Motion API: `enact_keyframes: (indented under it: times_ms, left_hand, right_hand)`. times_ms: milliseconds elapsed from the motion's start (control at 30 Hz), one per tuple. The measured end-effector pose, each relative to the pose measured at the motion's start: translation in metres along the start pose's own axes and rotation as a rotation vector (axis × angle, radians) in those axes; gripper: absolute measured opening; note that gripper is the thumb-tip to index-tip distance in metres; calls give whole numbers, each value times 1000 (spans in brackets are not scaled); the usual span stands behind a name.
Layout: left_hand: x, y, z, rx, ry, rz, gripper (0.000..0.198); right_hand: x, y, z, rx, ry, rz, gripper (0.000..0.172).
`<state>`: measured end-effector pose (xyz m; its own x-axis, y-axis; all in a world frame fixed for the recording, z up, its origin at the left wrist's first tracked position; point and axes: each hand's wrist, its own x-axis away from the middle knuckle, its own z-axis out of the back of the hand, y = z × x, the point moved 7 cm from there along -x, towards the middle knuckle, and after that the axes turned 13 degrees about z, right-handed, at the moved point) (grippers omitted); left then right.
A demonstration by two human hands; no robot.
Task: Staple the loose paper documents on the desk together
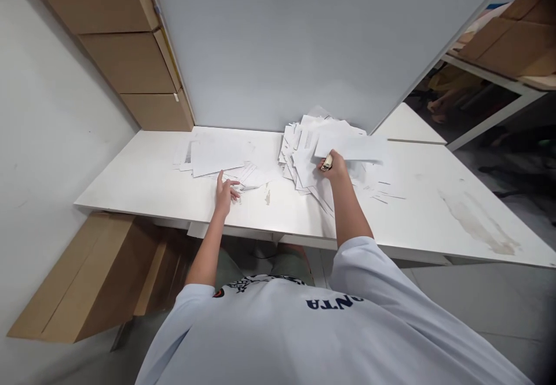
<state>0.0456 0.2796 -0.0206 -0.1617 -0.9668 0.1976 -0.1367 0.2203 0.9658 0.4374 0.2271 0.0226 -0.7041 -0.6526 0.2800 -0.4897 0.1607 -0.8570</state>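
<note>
In the head view, the left hand (223,195) is open with fingers spread over the white table (130,182), just beside the loose sheets (219,156), while the right hand (337,168) is closed around a small tool (326,163) (possibly a stapler, mostly hidden) at a long sheet (354,147) over the heaped papers (303,142); whether it pinches that sheet too, I cannot tell. Handling thin paper well probably calls for a light grip, aligned edges and a steadying left hand.

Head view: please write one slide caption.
Right hand gripping a small object by heaped papers, left hand near loose sheets.
</note>
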Motion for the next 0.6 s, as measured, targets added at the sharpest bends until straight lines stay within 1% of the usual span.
enact_keyframes:
  times_ms: [100, 167, 200, 267, 300, 367, 433, 500, 567, 600]
  left_hand:
    - [0, 1, 0, -6, 7, 7, 69]
    - [0, 2, 0, -9, 13, 13, 64]
    - [1, 1, 0, -12, 19, 16, 62]
    - [2, -2, -1, -34, 31, 27, 59]
    - [4, -4, -1, -58, 33, 31, 58]
    - [5, -7, -2, -140, 47, 21, 57]
    - [5, -4, 2, -297, 120, -39, 57]
    - [-2, 11, 10, -579, 223, -165, 59]
    - [-16, 33, 15, -949, 287, -317, 64]
    - [-27, 41, 17, -1127, 285, -376, 67]
  right_hand:
    - [9, 6, -3, -62, -97, -118, 36]
    - [26, 6, -4, -91, -151, -133, 38]
    - [39, 8, -4, -112, -182, -139, 37]
    - [75, 16, -5, -184, -262, -191, 33]
    - [99, 25, -7, -263, -329, -259, 29]
    - [156, 49, -7, -378, -444, -458, 24]
    - [212, 78, 1, -402, -525, -619, 23]
    - [258, 106, 13, -400, -579, -733, 21]
    - [285, 127, 28, -396, -566, -759, 20]
    - [293, 135, 37, -388, -542, -747, 21]
